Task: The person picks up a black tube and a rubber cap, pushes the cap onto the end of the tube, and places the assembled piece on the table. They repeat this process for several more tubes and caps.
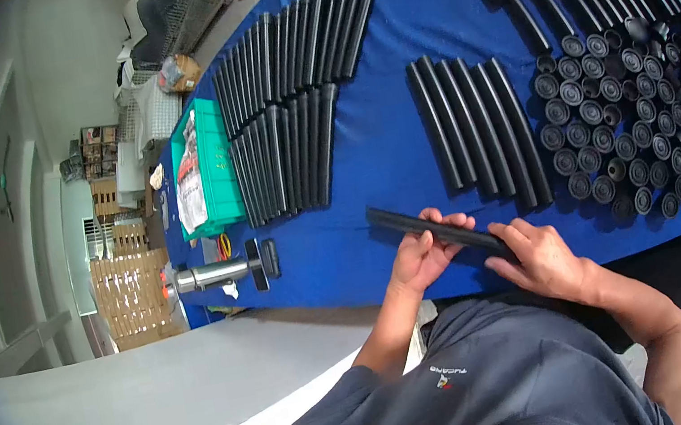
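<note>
I see my two hands low in the middle of the frame. My left hand (421,255) is a bit left of center, fingers curled up and closed around a long black tube (440,233). My right hand (542,257) sits just right of it and a little lower, fingers bent over the tube's end. Both bare arms come up from the bottom of the frame, elbows bent, out of short dark sleeves.

A long black tube (430,228); slim, lying slantwise above the blue table's near edge, held at one end.
</note>
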Motion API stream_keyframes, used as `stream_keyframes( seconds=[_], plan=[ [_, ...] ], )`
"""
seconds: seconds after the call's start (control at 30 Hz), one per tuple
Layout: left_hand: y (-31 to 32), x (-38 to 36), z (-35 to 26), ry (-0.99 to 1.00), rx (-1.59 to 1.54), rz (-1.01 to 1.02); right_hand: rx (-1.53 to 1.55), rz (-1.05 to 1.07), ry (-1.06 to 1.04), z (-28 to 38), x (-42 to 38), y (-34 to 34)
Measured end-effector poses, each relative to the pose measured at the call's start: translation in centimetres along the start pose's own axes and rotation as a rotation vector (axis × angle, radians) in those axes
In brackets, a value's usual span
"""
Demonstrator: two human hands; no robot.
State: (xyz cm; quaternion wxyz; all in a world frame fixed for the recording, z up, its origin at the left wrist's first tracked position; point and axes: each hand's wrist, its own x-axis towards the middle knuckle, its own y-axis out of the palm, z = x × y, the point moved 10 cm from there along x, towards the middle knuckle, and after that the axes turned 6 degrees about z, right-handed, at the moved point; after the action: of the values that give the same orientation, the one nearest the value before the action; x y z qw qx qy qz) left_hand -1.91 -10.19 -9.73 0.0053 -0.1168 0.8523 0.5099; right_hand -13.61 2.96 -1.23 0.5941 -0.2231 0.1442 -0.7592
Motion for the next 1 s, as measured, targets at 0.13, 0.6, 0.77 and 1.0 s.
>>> stream_keyframes(
  seconds=[0.13, 0.6, 0.77, 1.0],
  plan=[
    [0.4, 0.1, 0.0, -0.012, -0.015, -0.008, 0.326, 0.097, 0.231, -2.3, 0.5, 0.3],
    [-0.4, -1.4, -5.7, 0.179, 0.084, -0.173, 0.398, 0.024, 0.266, -2.5, -0.2, -0.2],
    [3.2, -4.8, -18.5, 0.599, 1.200, -0.653, 0.375, -0.018, 0.165, -2.4, -0.2, -0.7],
    [13.0, 0.0, -3.9, -0.012, 2.199, 0.263, 0.453, 0.049, 0.174, -2.3, -0.3, 0.3]
  ],
)
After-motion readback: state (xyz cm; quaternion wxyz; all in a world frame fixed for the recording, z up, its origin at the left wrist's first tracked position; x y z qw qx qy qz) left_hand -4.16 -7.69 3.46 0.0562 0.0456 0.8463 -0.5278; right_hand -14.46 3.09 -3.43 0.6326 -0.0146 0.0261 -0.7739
